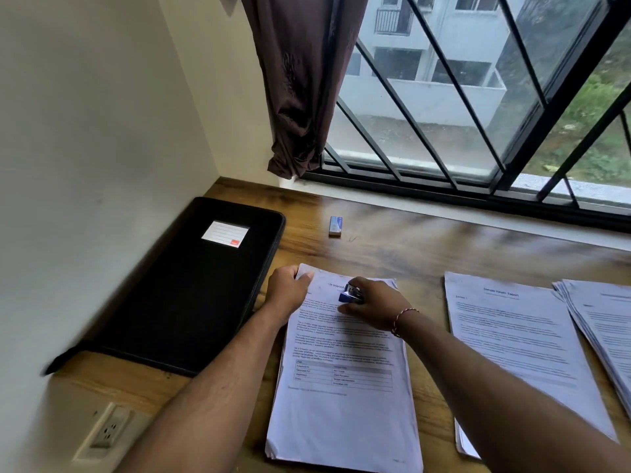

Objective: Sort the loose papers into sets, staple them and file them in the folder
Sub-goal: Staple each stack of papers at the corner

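Right hand (370, 307) is curled round a small blue stapler (351, 295), which rests on the top sheet of the near-left paper set (345, 370), close to its far edge. Left hand (288, 290) grips the set's far left corner, thumb on top; whether the fingers reach under the sheets I cannot tell.

The step in hand looks to be stapling this set. To do it well, the sheets should be squared at that corner first, since the near edges look slightly stepped. The left hand should hold the corner tight and a little raised while the stapler's mouth goes over it, in from both edges but clear of the print. Then one firm squeeze.

To the right lie a second set (512, 353) and a fanned stack (607, 322), apparently waiting. The black folder (191, 285) lies closed on the tabletop (392, 240) just left of the set. A staple box (335, 226) lies farther off, toward the window.
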